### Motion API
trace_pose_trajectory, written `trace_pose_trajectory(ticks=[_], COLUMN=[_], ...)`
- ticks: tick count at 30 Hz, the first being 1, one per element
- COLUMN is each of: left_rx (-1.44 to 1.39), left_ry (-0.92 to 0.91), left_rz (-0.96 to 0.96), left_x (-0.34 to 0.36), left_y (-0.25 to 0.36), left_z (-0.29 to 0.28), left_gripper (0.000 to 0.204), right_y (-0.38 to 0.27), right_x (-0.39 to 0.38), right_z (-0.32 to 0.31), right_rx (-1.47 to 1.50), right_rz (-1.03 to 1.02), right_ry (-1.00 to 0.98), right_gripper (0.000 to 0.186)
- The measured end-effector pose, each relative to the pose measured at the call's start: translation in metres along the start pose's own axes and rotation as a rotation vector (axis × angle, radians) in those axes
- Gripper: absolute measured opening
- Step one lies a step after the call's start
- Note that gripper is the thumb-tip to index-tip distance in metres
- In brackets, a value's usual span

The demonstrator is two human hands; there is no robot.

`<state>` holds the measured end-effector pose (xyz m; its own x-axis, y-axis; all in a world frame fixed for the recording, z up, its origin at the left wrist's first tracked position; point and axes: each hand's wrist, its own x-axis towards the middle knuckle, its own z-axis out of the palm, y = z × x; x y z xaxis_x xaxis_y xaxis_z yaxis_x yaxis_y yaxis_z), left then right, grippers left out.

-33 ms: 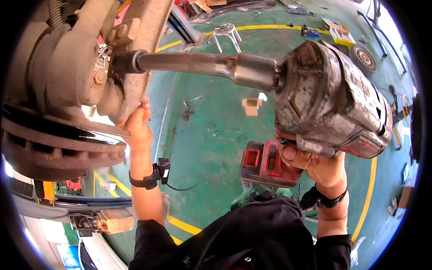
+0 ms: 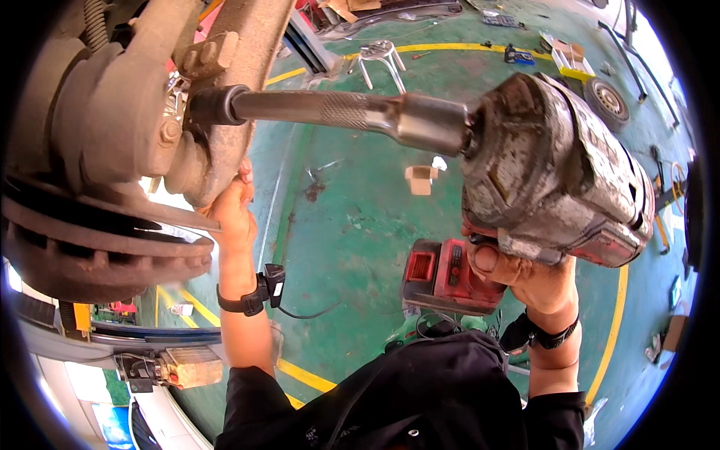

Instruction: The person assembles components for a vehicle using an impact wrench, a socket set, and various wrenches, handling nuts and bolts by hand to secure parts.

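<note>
My right hand (image 2: pixel 529 281) is closed round the grip of a worn cordless impact wrench (image 2: pixel 551 172) with a red and black battery (image 2: pixel 454 274). From its nose a long knurled extension (image 2: pixel 330 110) runs left to a dark socket (image 2: pixel 217 105). That socket sits against a rusty suspension arm (image 2: pixel 236 150), beside the knuckle; the fastener inside it is hidden. My left hand (image 2: pixel 234 214) reaches up at the arm's lower end, its fingers curled and partly hidden behind the metal. What they hold, if anything, cannot be seen.
A brake disc (image 2: pixel 105 247) hangs at the left, just beside my left wrist. On the green floor stand a metal stool (image 2: pixel 377 58), a small open carton (image 2: pixel 421 180) and a wheel (image 2: pixel 606 101). A lift post (image 2: pixel 307 45) rises at the back.
</note>
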<state>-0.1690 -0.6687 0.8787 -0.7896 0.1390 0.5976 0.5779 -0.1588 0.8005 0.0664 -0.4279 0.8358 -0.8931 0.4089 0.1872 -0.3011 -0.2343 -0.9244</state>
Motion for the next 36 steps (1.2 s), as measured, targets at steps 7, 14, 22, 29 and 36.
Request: trace_pose_trajectory(ticks=[7,14,22,29,36], left_rx=[0.072,-0.044,0.013,0.340,0.114], left_ry=[0.101,0.028,0.054,0.195,0.272], left_rz=[0.120,0.072,0.123,0.186,0.033], left_x=[-0.007,-0.011,-0.013,-0.007,-0.008], left_y=[-0.003,-0.003,-0.017,-0.031,-0.016], left_z=[-0.015,-0.038,-0.050,-0.068,-0.030], left_gripper=[0.010,0.002,0.016,0.017,0.012], right_y=[-0.018,-0.040,-0.069,-0.087,-0.077], right_x=[0.008,0.010,0.033,0.036,0.042], right_z=[0.012,0.018,0.038,0.030,0.034], right_rx=[-0.037,-0.796,-0.798,-0.834,-0.863], right_rz=[0.087,-0.263,-0.454,-0.442,-0.718], right_ry=[-0.086,-0.309,-0.363,-0.377,-0.390], right_gripper=[0.039,0.036,0.030,0.018,0.018])
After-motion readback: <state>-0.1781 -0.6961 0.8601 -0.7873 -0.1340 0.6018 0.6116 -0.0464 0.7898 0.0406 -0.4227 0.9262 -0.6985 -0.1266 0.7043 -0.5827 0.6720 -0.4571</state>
